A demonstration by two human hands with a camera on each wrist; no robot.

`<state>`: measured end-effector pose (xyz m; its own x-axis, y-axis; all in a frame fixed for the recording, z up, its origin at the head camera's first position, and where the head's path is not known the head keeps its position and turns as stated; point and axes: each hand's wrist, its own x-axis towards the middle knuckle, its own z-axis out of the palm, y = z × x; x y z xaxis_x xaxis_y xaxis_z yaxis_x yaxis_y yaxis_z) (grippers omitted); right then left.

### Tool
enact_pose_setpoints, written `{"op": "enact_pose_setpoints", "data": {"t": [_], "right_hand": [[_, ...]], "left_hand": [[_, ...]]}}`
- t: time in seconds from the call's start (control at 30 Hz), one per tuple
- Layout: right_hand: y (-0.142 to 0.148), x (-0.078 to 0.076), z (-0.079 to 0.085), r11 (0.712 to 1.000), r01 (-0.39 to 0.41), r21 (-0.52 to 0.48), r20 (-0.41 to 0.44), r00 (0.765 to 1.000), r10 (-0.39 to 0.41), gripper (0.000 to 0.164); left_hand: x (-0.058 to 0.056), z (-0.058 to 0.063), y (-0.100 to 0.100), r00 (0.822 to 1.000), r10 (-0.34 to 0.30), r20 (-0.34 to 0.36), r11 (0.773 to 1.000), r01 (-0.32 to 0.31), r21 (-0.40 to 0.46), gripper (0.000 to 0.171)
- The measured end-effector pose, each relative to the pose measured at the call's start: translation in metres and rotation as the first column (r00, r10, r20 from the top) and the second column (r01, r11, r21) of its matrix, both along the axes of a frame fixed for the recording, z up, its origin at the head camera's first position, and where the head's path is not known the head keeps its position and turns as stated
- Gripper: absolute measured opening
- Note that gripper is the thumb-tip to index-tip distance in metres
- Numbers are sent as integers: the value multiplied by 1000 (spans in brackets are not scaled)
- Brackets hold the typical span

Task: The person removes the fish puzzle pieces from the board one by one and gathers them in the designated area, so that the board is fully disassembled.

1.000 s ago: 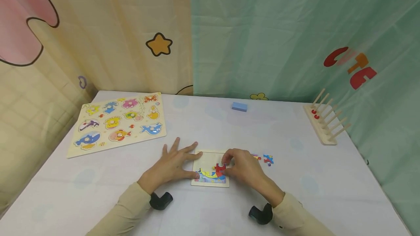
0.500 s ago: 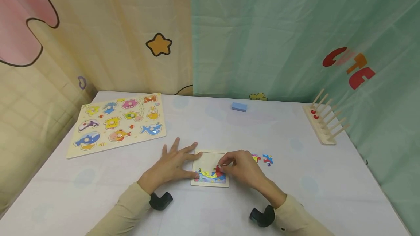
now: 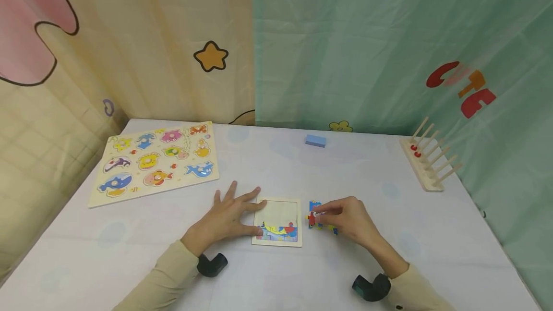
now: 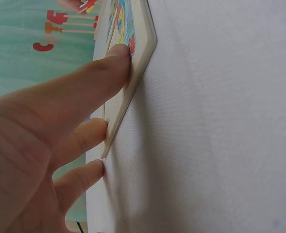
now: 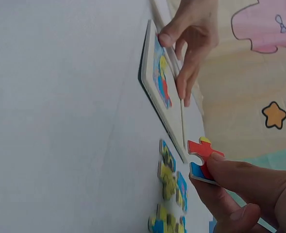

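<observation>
My left hand (image 3: 224, 215) lies with its fingers spread at the left side of a small wooden puzzle tray (image 3: 276, 212). In the left wrist view its thumb (image 4: 104, 70) presses on the tray's edge and picture. Assembled jigsaw pieces (image 3: 278, 233) fill the tray's near strip; bare wood shows beyond them. Right of the tray, my right hand (image 3: 345, 217) pinches a red and blue jigsaw piece (image 5: 206, 158) between thumb and fingers, raised above the table in the right wrist view. Loose jigsaw pieces (image 5: 167, 179) lie beneath it, partly hidden by the hand in the head view.
A larger peg puzzle board (image 3: 160, 162) with sea animals lies at the back left. A blue block (image 3: 315, 141) sits near the back edge. At the far right stands a wooden rack of pegs (image 3: 425, 169) with red beads. Curtains hang behind the table.
My right hand has moved right, off the tray, taking the red jigsaw piece from over the assembled strip to above the loose pieces. My left hand has stayed put.
</observation>
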<state>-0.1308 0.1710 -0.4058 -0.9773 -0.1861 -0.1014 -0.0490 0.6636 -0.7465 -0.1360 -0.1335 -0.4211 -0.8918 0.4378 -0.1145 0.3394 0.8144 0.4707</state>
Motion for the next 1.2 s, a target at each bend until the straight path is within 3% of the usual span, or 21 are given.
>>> {"op": "enact_pose_setpoints", "data": {"t": [0.23, 0.47, 0.6, 0.9, 1.2], "right_hand": [[42, 6, 1, 996, 64, 57, 42, 997, -67, 19], [70, 14, -1, 991, 75, 106, 45, 996, -80, 21], [72, 14, -3, 990, 80, 114, 57, 995, -87, 19], [66, 12, -4, 977, 97, 191, -5, 995, -98, 13], [64, 12, 1, 958, 108, 267, 11, 993, -115, 16]], "left_hand": [[1, 1, 0, 1000, -2, -2, 1000, 2, 2, 72], [0, 2, 0, 1000, 0, -7, 1000, 0, -3, 72], [0, 1, 0, 1000, 0, -7, 1000, 0, -6, 72], [2, -1, 0, 1000, 5, -1, 1000, -5, 1, 72], [1, 0, 0, 1000, 5, -2, 1000, -5, 1, 71]]}}
